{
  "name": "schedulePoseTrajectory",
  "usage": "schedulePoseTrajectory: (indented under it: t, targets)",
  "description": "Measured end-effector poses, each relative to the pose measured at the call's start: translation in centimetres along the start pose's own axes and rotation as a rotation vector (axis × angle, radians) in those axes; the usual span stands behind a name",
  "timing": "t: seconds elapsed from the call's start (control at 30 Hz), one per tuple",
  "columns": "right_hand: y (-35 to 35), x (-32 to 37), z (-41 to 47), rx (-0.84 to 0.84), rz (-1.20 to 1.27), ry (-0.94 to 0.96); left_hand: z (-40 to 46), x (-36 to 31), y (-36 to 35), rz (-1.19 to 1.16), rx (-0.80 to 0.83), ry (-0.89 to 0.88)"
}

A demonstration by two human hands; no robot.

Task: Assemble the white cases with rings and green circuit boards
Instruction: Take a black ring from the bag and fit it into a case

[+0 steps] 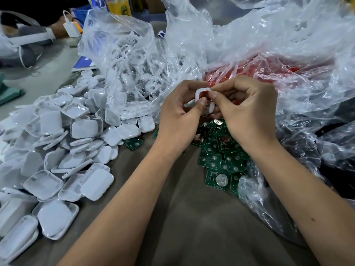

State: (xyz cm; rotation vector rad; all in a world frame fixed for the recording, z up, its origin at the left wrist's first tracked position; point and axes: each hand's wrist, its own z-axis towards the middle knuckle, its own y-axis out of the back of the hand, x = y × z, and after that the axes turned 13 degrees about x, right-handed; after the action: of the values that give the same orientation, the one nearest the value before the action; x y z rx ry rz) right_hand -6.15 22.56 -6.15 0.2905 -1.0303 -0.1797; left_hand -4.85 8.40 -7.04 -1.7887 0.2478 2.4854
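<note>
We see both hands raised together above the middle of the table [184,217]; the left hand [178,116] curls its fingers around a white case [200,96], thumb pressed on its near face, and the right hand [247,112] pinches with thumb and forefinger at a red ring [202,94] seated in the case's round opening; the case is mostly hidden by the fingers, so we cannot tell its long axis with any certainty, though its open face tilts up and toward us; one case and one ring are in hand; just below the hands, on the near right, lies a loose heap of green circuit boards [217,160], overlapping at all angles, roughly a dozen or more visible, several showing round silver battery holders, their printed markings too small to read; to the left spreads a large pile of white case halves [76,150], far too many to count, some hollow side up and some back up; beyond it a clear plastic bag [134,60] holds more white parts; to the far right another clear bag [278,54] covers a mass of red parts [249,75]; at the far left another person's arm [55,29] rests by a white charger [70,25]; no writing is readable.
</note>
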Motion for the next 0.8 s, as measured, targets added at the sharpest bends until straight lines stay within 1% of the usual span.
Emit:
schedulePoseTrajectory:
  t: [0.17, 0.4, 0.5, 0.67, 0.8]
  targets:
    - [0.25, 0.08, 0.04, 0.000, -0.032, 0.043, -0.13, -0.24, -0.05, -0.032, 0.016, -0.020]
    - [0.37, 0.22, 0.15, -0.036, -0.271, 0.159, -0.11, -0.55, -0.11, -0.077, 0.047, -0.031]
    - [0.38, 0.23, 0.24, -0.029, -0.351, 0.173, -0.14, -0.71, 0.00, -0.094, 0.055, -0.016]
    - [0.47, 0.16, 0.31, -0.015, -0.327, 0.141, -0.32, -0.71, -0.27, -0.072, 0.042, -0.013]
    - [0.53, -0.01, 0.34, 0.018, -0.256, 0.081, -0.27, -0.44, -0.41, -0.032, 0.029, -0.015]
